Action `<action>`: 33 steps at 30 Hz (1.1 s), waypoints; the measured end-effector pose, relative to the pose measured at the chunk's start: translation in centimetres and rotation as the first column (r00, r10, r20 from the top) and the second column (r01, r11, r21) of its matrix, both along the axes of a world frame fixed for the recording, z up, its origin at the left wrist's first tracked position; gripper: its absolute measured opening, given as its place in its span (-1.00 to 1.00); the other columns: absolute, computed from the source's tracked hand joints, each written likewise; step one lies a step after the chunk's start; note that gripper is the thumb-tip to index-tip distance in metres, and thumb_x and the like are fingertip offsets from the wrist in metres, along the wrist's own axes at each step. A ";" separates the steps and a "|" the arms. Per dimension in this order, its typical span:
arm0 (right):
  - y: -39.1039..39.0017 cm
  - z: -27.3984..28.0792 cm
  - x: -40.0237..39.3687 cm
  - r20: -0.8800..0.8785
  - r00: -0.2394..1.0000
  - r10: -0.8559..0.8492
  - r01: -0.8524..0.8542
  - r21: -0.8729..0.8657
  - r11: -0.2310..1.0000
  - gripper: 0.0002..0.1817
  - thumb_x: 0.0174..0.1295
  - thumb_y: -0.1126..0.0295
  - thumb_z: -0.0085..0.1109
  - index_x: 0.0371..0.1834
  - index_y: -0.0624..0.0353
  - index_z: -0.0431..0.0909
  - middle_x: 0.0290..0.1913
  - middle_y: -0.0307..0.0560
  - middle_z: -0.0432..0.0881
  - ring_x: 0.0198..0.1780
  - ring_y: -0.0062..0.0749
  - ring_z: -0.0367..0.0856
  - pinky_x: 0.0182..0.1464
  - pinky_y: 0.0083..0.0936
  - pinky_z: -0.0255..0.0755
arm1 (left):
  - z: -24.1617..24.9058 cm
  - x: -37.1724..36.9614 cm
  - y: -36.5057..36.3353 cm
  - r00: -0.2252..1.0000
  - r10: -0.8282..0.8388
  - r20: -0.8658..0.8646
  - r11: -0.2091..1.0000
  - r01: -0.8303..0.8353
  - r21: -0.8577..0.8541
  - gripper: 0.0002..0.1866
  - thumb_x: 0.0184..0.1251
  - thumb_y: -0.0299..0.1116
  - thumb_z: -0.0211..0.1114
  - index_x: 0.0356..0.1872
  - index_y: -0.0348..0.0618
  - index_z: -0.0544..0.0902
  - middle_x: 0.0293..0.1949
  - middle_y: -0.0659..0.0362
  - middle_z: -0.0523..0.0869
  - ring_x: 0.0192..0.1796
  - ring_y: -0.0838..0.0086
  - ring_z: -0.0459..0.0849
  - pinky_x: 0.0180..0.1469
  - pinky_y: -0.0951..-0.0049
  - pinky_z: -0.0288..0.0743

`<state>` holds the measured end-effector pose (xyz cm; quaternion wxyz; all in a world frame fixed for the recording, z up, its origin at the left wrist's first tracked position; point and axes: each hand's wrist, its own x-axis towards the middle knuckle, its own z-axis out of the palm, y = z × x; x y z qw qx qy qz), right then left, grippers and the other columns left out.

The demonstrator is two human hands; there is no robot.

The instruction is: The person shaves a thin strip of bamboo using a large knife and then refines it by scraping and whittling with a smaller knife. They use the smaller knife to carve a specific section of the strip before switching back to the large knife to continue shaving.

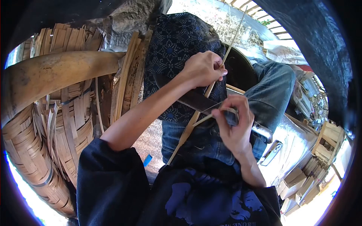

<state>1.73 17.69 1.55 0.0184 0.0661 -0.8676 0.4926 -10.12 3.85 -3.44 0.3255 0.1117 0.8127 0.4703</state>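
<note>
A long, narrow bamboo strip [187,132] runs slantwise over my lap, from near my waist up past my left hand [203,71]. That hand is closed round its upper part. My right hand [237,124] pinches a thin bamboo sliver [203,120] that branches off the strip and curls by the fingers. A dark, broad knife blade [196,101] lies across my thighs, crossing the strip between both hands. What looks like its metal handle end [262,132] shows beside my right wrist; whether the right hand touches the knife is hidden.
Dark patterned cloth [169,45] covers one leg. Woven bamboo baskets [32,150], a thick bamboo pole [64,71] and upright split bamboo [126,75] stand close at left. At right are a wooden crate [328,141] and stacked pieces [298,180]. Straw [226,22] lies ahead.
</note>
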 end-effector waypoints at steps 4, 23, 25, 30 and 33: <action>0.9 -0.5 -1.6 0.096 0.992 0.083 -0.095 0.122 0.988 -0.56 -0.09 0.28 0.51 -0.26 0.24 0.47 -0.34 -0.08 0.57 -0.20 -0.18 0.54 -0.10 -0.31 0.41 | 1.2 -0.1 0.6 0.998 -0.019 0.061 0.995 0.025 -0.101 -0.77 0.23 -0.22 0.30 -0.35 -0.20 0.69 -0.43 0.13 0.75 -0.34 0.39 0.72 -0.19 0.43 0.51; 12.1 2.1 -2.7 0.778 0.551 0.301 -0.702 0.237 0.671 -0.47 0.11 0.08 0.32 0.01 0.25 0.49 -0.40 0.08 0.58 -0.19 -0.12 0.53 -0.07 -0.24 0.36 | 7.2 20.9 -4.0 0.936 0.306 -0.174 0.839 -0.351 -0.416 -0.72 0.35 -0.16 0.22 -0.32 -0.21 0.57 -0.62 -0.04 0.62 -0.56 0.08 0.65 -0.54 0.19 0.47; 12.2 1.4 -2.6 0.749 0.562 0.351 -0.692 0.193 0.695 -0.46 0.14 0.10 0.32 0.04 0.28 0.47 -0.39 0.09 0.58 -0.23 -0.13 0.54 -0.11 -0.26 0.37 | 8.1 19.2 -4.5 0.878 0.474 -0.059 0.811 -0.462 -0.359 -0.77 0.37 -0.24 0.19 -0.31 -0.23 0.55 -0.65 -0.09 0.58 -0.58 0.04 0.62 -0.56 0.15 0.40; 10.0 1.0 -3.8 0.807 0.504 0.308 -0.407 -0.092 0.909 -0.45 0.18 0.23 0.31 0.11 0.36 0.39 -0.41 0.14 0.59 -0.24 0.02 0.65 -0.22 -0.30 0.45 | 5.7 11.9 -5.7 0.849 0.463 -0.253 0.823 -0.518 -0.232 -0.79 0.35 -0.36 0.20 -0.41 -0.30 0.55 -0.63 -0.12 0.57 -0.57 0.05 0.61 -0.53 0.14 0.36; 9.5 -0.5 -3.4 0.378 0.873 0.309 -0.384 0.139 0.913 -0.46 0.18 0.28 0.30 0.13 0.37 0.36 -0.39 0.19 0.61 -0.14 0.12 0.64 -0.17 -0.25 0.47 | 3.0 7.6 -6.3 0.844 0.365 -0.392 0.884 -0.447 -0.139 -0.77 0.33 -0.37 0.22 -0.46 -0.33 0.54 -0.59 -0.09 0.61 -0.52 0.07 0.64 -0.46 0.20 0.42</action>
